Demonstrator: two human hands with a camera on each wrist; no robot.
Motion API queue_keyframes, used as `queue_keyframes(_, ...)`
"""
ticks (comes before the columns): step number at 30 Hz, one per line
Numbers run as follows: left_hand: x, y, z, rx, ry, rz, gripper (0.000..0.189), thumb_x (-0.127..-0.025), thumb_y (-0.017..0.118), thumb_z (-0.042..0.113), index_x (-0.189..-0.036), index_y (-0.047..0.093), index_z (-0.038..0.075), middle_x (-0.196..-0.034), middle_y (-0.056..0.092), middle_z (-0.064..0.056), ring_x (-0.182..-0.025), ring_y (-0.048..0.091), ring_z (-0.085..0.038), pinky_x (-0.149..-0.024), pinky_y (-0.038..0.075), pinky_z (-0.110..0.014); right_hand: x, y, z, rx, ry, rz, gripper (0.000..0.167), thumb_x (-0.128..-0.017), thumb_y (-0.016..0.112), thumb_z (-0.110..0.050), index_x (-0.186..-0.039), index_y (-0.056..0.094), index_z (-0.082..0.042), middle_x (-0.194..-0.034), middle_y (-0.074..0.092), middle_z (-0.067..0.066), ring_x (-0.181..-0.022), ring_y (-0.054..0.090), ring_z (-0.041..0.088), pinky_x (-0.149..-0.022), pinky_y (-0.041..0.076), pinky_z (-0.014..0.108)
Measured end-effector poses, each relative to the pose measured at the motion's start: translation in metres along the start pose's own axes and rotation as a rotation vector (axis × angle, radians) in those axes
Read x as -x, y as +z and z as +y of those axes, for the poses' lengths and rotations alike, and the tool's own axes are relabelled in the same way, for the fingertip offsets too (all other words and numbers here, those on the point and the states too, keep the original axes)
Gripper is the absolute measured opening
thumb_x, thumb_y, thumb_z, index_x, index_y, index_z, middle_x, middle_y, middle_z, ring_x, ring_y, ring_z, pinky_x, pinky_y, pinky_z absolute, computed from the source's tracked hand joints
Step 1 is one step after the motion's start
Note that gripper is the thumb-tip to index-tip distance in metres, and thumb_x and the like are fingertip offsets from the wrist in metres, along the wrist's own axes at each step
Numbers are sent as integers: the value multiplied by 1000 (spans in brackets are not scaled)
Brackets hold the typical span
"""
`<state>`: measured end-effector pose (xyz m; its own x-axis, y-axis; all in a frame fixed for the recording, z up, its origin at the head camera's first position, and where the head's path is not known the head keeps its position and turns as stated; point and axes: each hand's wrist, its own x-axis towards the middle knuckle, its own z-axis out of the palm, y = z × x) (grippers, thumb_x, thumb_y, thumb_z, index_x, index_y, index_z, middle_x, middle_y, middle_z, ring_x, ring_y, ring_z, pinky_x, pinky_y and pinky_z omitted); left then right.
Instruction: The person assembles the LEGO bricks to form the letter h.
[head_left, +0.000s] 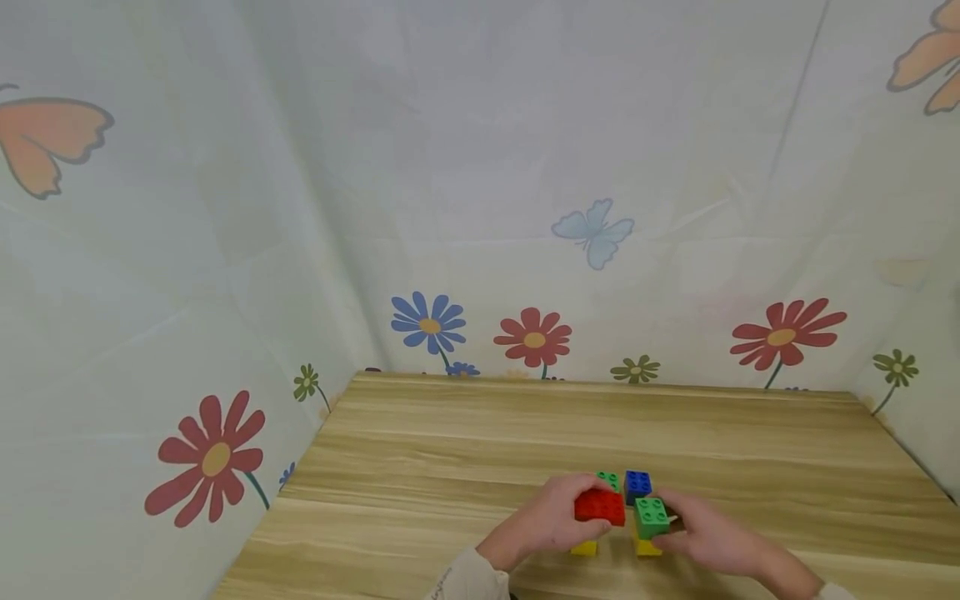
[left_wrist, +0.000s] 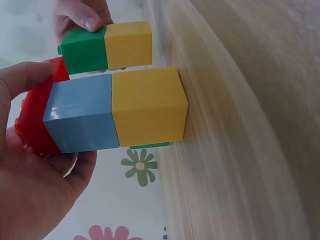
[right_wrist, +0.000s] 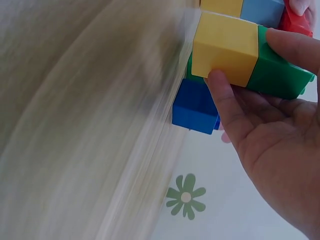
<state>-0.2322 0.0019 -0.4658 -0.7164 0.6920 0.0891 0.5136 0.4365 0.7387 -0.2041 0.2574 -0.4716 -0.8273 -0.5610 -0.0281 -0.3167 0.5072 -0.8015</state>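
My left hand (head_left: 551,515) grips a red brick (head_left: 600,507) between thumb and fingers. Under that brick are a light blue brick (left_wrist: 82,112) and a yellow brick (left_wrist: 150,107), the lowest of this stack, its base right at the table. On the other side, my right hand (head_left: 712,531) holds a green brick (head_left: 651,517), thumb on one side and fingers on the other. A second yellow brick (right_wrist: 226,47) is joined beneath it, with one fingertip at its side. The two stacks stand side by side with a narrow gap.
Just behind the stacks are a dark blue brick (head_left: 638,485) and another green brick (head_left: 608,480), mostly hidden by the left hand and red brick. All are over a wood-grain table (head_left: 450,433). A pale cloth (head_left: 465,167) printed with flowers and butterflies hangs around the table.
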Motion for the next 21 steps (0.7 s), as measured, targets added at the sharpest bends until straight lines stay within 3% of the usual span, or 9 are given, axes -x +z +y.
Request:
queue_keyframes(11, 2, 2, -4, 73, -17, 18, 32, -88, 68, 26, -118, 59, 23, -97, 58, 14, -80, 54, -1, -68, 47, -19, -9, 7, -1, -10, -14, -24, 47, -86, 70, -21, -125, 52, -1, -109, 59, 3, -94, 58, 13, -77, 51, 30)
queue_keyframes(21, 1, 2, -7, 88, 10, 21, 31, -89, 67, 26, -118, 58, 22, -98, 59, 13, -80, 54, -1, -69, 47, -18, -14, 13, -2, -2, 13, -42, 39, -86, 69, -23, -117, 54, -4, -107, 59, 1, -96, 59, 16, -78, 50, 30)
